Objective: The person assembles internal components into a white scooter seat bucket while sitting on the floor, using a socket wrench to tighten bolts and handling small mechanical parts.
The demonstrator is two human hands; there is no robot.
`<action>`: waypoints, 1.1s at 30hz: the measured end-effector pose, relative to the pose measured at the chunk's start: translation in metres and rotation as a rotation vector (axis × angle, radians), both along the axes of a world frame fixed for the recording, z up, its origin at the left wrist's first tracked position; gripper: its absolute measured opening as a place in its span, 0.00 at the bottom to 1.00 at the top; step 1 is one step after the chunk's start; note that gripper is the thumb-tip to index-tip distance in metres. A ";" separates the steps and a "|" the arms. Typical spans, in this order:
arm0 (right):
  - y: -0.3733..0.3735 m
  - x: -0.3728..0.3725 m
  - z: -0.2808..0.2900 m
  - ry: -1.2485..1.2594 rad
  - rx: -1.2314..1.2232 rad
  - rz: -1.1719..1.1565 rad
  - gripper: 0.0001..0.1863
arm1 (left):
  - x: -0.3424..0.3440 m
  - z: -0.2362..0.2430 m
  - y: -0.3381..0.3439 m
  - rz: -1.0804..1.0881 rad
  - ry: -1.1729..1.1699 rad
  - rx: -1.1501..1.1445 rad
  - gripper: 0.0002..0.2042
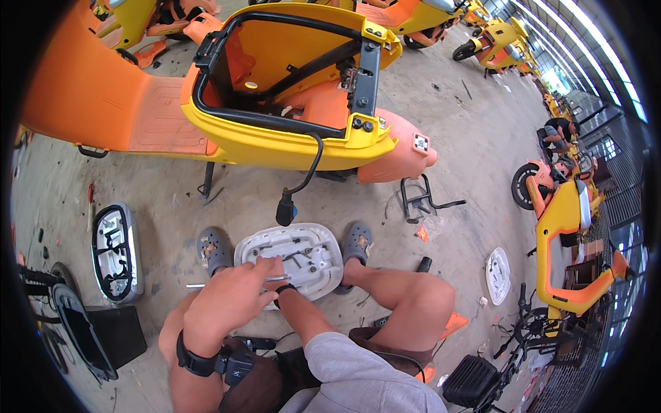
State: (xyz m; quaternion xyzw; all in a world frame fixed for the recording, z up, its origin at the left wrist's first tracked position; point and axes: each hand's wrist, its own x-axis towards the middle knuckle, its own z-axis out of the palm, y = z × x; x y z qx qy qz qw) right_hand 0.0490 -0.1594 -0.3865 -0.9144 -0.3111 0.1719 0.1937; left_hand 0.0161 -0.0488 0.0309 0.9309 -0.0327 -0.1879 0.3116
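On the floor between my feet lies a white plastic scooter panel [313, 258], inner side up, with ribs and several screw points. My left hand [224, 299], black strap on its wrist, is over the panel's near left edge. Its fingers are closed around a slim silver metal rod [195, 286] that sticks out on both sides; the rod's kind is unclear. Crossing in from the right, my right arm reaches the same spot, a dark band on its wrist. My right hand [273, 265] is mostly hidden behind the left one, close to the rod and panel.
A yellow and orange scooter body [289, 144] stands ahead, its frame open and a black cable plug [286, 210] hanging. A black-rimmed silver panel [116, 251] lies left; another white panel [498, 275] lies right. More scooters [571, 227] and a person [558, 134] are farther right.
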 end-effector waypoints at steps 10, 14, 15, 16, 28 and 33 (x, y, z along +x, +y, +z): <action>-0.097 0.024 0.009 0.459 -0.264 -0.091 0.26 | 0.009 -0.007 -0.013 -0.058 -0.235 -0.143 0.18; -0.070 0.066 0.158 0.930 -0.421 -0.154 0.20 | 0.000 -0.015 0.009 0.065 -0.265 -0.086 0.14; -0.081 0.077 0.176 0.896 -0.426 -0.142 0.21 | 0.005 -0.009 0.005 0.068 -0.246 -0.098 0.13; -0.083 0.087 0.200 0.827 -0.431 -0.131 0.21 | 0.003 -0.003 0.001 0.088 -0.225 -0.112 0.13; -0.093 0.081 0.385 0.282 0.175 0.270 0.13 | 0.007 -0.015 -0.010 0.366 -0.175 -0.325 0.12; -0.089 0.071 0.404 0.565 0.284 0.194 0.12 | 0.010 -0.008 -0.015 0.698 0.103 -1.031 0.23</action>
